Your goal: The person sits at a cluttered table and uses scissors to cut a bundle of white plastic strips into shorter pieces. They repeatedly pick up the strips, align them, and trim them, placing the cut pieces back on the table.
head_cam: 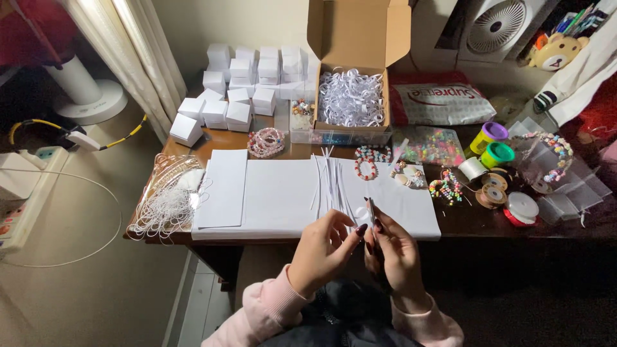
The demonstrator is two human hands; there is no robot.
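While the white paper sheet (283,193) covers the table's middle, both hands meet just below its near edge. Her left hand (321,247) and right hand (395,254) pinch a thin white strip (371,209) between fingertips. More strips (331,180) lie on the sheet; beaded bracelets (367,160) rest at its far edge.

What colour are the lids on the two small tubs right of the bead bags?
One purple lid, one green lid; head view.
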